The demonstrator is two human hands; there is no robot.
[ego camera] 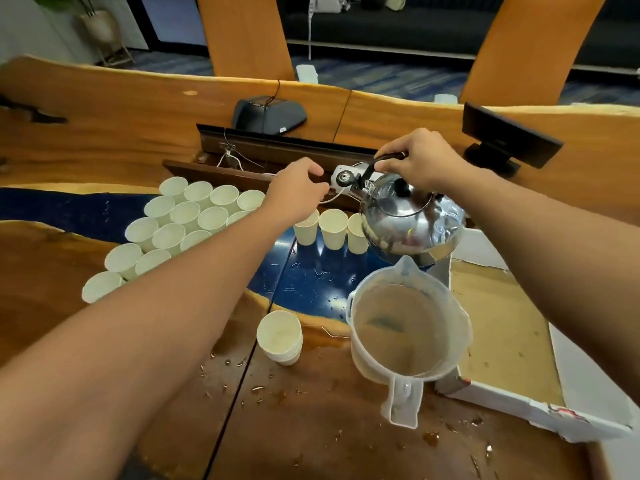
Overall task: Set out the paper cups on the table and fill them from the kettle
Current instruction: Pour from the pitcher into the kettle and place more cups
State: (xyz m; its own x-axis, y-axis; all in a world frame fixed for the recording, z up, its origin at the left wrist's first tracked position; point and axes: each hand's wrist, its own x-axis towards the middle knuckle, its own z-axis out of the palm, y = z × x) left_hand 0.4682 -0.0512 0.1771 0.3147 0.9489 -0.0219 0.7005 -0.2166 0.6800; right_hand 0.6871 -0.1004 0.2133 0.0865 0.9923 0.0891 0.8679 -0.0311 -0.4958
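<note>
A: Head view: where is your kettle (412, 216) now?

B: You hold it in the air, tilted, above the blue strip of the table (311, 282). Your right hand (420, 161) is curled around its black handle. The spout points left, toward your left hand.

A: And your left hand (294, 194)?

B: Its fingers are bent over a paper cup (306, 230), the left one in a row of three cups (332, 230) just beside the kettle. I cannot tell if the fingers really grip the cup or only touch the rim.

A: The other cups?

B: A big cluster of paper cups (180, 220) stands upright on the left, packed close together. A short stack of cups (280, 337) stands alone, nearer to you.

A: What else is near?

B: A clear plastic jug (408, 330) stands below the kettle, and an open cardboard box (502, 341) touches it on the right. Small drops and crumbs lie on the wood near you.
</note>
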